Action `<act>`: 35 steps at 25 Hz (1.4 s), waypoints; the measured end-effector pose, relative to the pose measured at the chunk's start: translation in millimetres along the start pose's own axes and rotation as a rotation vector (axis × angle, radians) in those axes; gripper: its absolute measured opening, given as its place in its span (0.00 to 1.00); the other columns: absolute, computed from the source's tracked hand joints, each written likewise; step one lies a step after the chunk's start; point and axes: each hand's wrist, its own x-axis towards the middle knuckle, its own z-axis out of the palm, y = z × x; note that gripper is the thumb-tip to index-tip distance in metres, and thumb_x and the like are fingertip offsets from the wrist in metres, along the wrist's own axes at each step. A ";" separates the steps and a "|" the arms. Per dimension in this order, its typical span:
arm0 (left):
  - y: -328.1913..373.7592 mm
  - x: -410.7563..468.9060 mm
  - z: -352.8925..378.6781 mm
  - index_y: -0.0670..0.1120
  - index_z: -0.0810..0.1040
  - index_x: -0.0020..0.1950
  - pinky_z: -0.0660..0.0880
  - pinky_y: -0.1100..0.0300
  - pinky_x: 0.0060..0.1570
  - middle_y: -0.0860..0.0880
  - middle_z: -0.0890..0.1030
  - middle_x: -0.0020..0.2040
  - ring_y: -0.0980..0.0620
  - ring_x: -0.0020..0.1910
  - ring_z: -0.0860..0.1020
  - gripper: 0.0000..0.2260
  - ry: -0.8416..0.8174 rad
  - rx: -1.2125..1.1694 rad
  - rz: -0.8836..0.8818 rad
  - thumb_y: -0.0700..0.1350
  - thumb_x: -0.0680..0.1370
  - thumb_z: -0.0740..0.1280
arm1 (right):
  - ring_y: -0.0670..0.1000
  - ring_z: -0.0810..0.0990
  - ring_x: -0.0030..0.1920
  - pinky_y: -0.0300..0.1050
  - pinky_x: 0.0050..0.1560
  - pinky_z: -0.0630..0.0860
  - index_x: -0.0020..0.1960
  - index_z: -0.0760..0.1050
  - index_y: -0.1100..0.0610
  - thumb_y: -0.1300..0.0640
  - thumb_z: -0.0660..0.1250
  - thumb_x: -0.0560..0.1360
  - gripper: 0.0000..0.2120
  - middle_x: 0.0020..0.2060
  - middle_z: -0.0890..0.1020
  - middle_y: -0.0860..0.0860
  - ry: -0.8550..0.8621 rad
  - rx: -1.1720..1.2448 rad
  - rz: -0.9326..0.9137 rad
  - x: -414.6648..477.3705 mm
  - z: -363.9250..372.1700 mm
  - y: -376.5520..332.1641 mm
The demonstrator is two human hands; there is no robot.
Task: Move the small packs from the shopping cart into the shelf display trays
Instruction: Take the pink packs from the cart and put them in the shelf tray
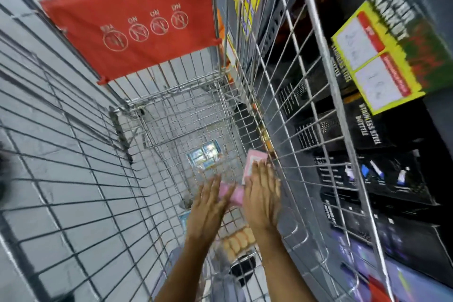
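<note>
I look down into a wire shopping cart [171,110]. Both my arms reach to its bottom. My left hand [208,206] and my right hand [262,193] are spread with fingers extended on either side of a pink pack [232,195], touching it. A second pink pack [252,162] leans against the cart's right wall, just beyond my right fingertips. A blue pack [204,158] lies flat farther in. A pack of tan biscuits [239,241] sits below my wrists. Motion blur hides whether the pink pack is gripped.
The red child-seat flap [132,22] hangs at the cart's far end. To the right, beyond the wire wall [306,105], a shelf holds black boxed bottles [367,130] and a yellow price sign [377,56]. Grey floor tiles [49,130] lie to the left.
</note>
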 end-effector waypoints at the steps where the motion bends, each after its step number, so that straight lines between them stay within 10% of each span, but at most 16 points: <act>1: -8.3 0.9 1.2 0.51 0.70 0.67 0.72 0.44 0.59 0.38 0.74 0.66 0.40 0.64 0.73 0.34 -0.009 0.016 -0.044 0.49 0.64 0.78 | 0.58 0.55 0.74 0.56 0.73 0.51 0.73 0.57 0.58 0.52 0.54 0.81 0.22 0.73 0.59 0.58 0.027 -0.001 0.013 0.3 2.6 -1.9; 5: -29.1 -6.1 -2.6 0.46 0.67 0.70 0.67 0.42 0.64 0.36 0.68 0.70 0.38 0.68 0.69 0.20 0.028 0.044 -0.257 0.52 0.80 0.56 | 0.60 0.59 0.73 0.55 0.73 0.50 0.72 0.60 0.59 0.47 0.56 0.79 0.25 0.71 0.63 0.64 0.031 -0.039 0.143 -1.0 5.6 -17.2; 7: -28.5 -0.9 -11.6 0.44 0.66 0.71 0.65 0.43 0.66 0.37 0.66 0.71 0.38 0.70 0.66 0.29 -0.019 -0.033 -0.350 0.57 0.80 0.38 | 0.59 0.60 0.72 0.54 0.73 0.50 0.71 0.60 0.61 0.47 0.61 0.78 0.28 0.70 0.66 0.64 0.035 0.045 0.264 7.6 3.2 -25.8; 12: -31.2 13.1 -12.1 0.46 0.63 0.69 0.68 0.48 0.58 0.40 0.71 0.66 0.41 0.61 0.72 0.27 -0.008 -0.157 -0.482 0.61 0.77 0.53 | 0.59 0.77 0.49 0.53 0.53 0.72 0.62 0.69 0.59 0.66 0.78 0.60 0.32 0.50 0.78 0.61 0.224 0.125 0.259 14.2 -6.7 -48.0; 16: -30.5 15.9 -10.3 0.48 0.59 0.72 0.68 0.48 0.56 0.39 0.70 0.63 0.41 0.58 0.73 0.29 -0.024 -0.166 -0.563 0.63 0.76 0.54 | 0.56 0.79 0.42 0.49 0.40 0.76 0.55 0.75 0.59 0.61 0.76 0.67 0.19 0.45 0.80 0.59 0.191 0.126 -0.081 -5.5 2.2 -46.2; 22: -24.3 1.2 -5.2 0.47 0.59 0.73 0.71 0.46 0.52 0.35 0.70 0.66 0.38 0.58 0.73 0.26 0.026 -0.183 -0.675 0.57 0.78 0.57 | 0.61 0.71 0.65 0.56 0.61 0.71 0.67 0.69 0.55 0.58 0.69 0.74 0.22 0.66 0.72 0.61 0.024 0.138 -0.071 -17.4 16.4 -34.5; 27: -10.9 -8.9 -0.5 0.44 0.63 0.71 0.72 0.44 0.58 0.36 0.68 0.69 0.37 0.63 0.72 0.25 0.034 -0.224 -0.380 0.51 0.77 0.64 | 0.58 0.68 0.66 0.52 0.62 0.71 0.72 0.60 0.53 0.51 0.64 0.77 0.26 0.70 0.65 0.60 0.011 0.111 0.030 -20.6 15.8 -31.4; 35: -5.8 -6.9 -2.3 0.44 0.60 0.72 0.71 0.47 0.58 0.37 0.69 0.68 0.40 0.62 0.70 0.26 0.091 -0.292 -0.476 0.47 0.77 0.64 | 0.54 0.69 0.64 0.47 0.60 0.73 0.72 0.59 0.52 0.51 0.65 0.77 0.27 0.68 0.68 0.56 0.037 0.185 0.044 -21.7 10.1 -31.4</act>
